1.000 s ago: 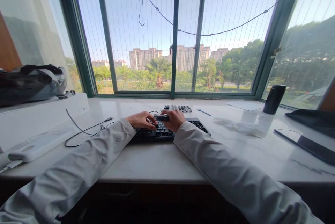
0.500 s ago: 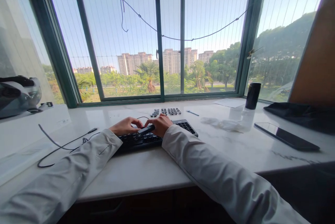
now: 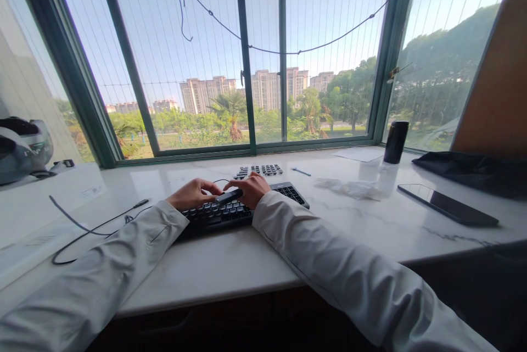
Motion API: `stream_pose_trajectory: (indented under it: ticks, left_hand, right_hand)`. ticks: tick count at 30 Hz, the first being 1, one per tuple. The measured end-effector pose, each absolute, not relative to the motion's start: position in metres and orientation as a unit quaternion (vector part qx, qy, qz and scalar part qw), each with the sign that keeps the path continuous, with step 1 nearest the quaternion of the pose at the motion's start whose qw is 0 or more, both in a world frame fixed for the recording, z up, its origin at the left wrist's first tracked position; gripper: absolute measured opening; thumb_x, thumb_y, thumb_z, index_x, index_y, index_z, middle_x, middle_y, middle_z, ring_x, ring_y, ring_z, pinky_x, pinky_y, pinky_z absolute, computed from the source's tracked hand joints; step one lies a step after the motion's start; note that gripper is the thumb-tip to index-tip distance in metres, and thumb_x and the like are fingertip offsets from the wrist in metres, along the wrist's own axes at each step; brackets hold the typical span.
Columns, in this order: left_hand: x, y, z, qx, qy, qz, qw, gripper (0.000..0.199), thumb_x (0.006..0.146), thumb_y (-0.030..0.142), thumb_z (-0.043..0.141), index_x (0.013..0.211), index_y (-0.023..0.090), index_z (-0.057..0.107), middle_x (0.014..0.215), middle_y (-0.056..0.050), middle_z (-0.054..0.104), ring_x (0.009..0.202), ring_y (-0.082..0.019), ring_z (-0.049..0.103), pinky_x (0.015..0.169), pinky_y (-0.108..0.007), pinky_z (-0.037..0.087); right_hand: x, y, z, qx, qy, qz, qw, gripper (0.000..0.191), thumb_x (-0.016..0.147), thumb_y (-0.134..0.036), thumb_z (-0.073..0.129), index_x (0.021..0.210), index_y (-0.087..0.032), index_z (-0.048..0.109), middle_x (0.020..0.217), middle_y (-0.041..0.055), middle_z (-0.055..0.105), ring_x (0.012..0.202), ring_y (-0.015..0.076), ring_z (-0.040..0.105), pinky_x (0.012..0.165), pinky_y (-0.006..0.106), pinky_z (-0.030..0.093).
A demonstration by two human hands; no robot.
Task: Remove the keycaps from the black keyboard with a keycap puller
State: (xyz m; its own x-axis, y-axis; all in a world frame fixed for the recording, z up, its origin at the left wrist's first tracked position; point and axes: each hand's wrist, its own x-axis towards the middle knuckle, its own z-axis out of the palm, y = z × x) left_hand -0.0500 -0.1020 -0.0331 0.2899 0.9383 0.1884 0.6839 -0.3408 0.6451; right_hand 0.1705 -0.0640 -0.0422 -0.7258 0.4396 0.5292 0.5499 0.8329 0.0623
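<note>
We rested our left hand (image 3: 192,194), fingers curled, on the black keyboard (image 3: 230,212) lying on the white counter (image 3: 230,269). Our right hand (image 3: 252,189) gripped a small dark tool (image 3: 229,196) over the keys, its tip just beside the left fingers. Loose keycaps (image 3: 260,170) lay behind the keyboard.

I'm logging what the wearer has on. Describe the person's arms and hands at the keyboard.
Both arms are covered to the wrist by long, loose sleeves of pale grey-white cloth, creased along their length. The left sleeve shows a stitched seam near its cuff; the right sleeve looks plain. The left hand and right hand are bare: no gloves, rings or watch visible.
</note>
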Motion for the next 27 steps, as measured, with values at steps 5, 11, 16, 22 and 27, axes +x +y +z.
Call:
stream_pose_trajectory:
  ticks: [5,11,16,22,27]
  left_hand:
    - [-0.049,-0.104,-0.033,0.769,0.526,0.285,0.226,0.043,0.064,0.049,0.067,0.090,0.015,0.074,0.074,-0.005,0.071,0.064,-0.016,0.060,0.057,-0.023,0.046]
    - [-0.046,-0.104,-0.034,0.770,0.513,0.313,0.215,0.046,0.067,0.047,0.068,0.098,0.013,0.072,0.085,-0.008,0.071,0.065,-0.015,0.060,0.054,-0.023,0.045]
    - [-0.041,-0.103,-0.037,0.773,0.496,0.357,0.172,0.047,0.059,0.045,0.075,0.092,0.012,0.072,0.083,-0.008,0.071,0.071,-0.017,0.062,0.057,-0.023,0.047]
    - [-0.036,-0.106,-0.036,0.767,0.497,0.381,0.138,0.045,0.064,0.048,0.071,0.094,0.013,0.070,0.082,-0.007,0.070,0.062,-0.012,0.059,0.051,-0.020,0.046]
    - [-0.040,-0.105,-0.036,0.750,0.521,0.380,0.149,0.047,0.068,0.051,0.067,0.097,0.014,0.068,0.093,-0.008,0.068,0.053,-0.008,0.054,0.041,-0.017,0.042]
  right_hand:
    - [0.171,-0.064,-0.042,-0.282,-0.921,-0.109,0.245,0.031,0.084,-0.034,0.055,0.114,-0.031,0.062,0.068,0.0002,0.067,0.071,0.0164,0.060,0.089,0.029,0.030]
    - [0.169,-0.060,-0.045,-0.300,-0.912,-0.083,0.267,0.027,0.082,-0.038,0.058,0.108,-0.031,0.064,0.071,-0.0001,0.068,0.071,0.0166,0.060,0.088,0.029,0.031]
    - [0.166,-0.053,-0.051,-0.341,-0.885,-0.010,0.316,0.036,0.077,-0.054,0.060,0.103,-0.030,0.067,0.081,0.0010,0.069,0.083,0.0186,0.062,0.081,0.028,0.036]
    - [0.169,-0.042,-0.050,-0.347,-0.868,0.005,0.354,0.039,0.076,-0.060,0.056,0.099,-0.030,0.068,0.082,-0.0004,0.070,0.083,0.0180,0.063,0.072,0.024,0.039]
    - [0.197,-0.026,-0.036,-0.462,-0.824,-0.110,0.310,0.029,0.087,-0.041,0.047,0.106,-0.029,0.065,0.085,0.0040,0.070,0.083,0.0195,0.063,0.085,0.032,0.034]
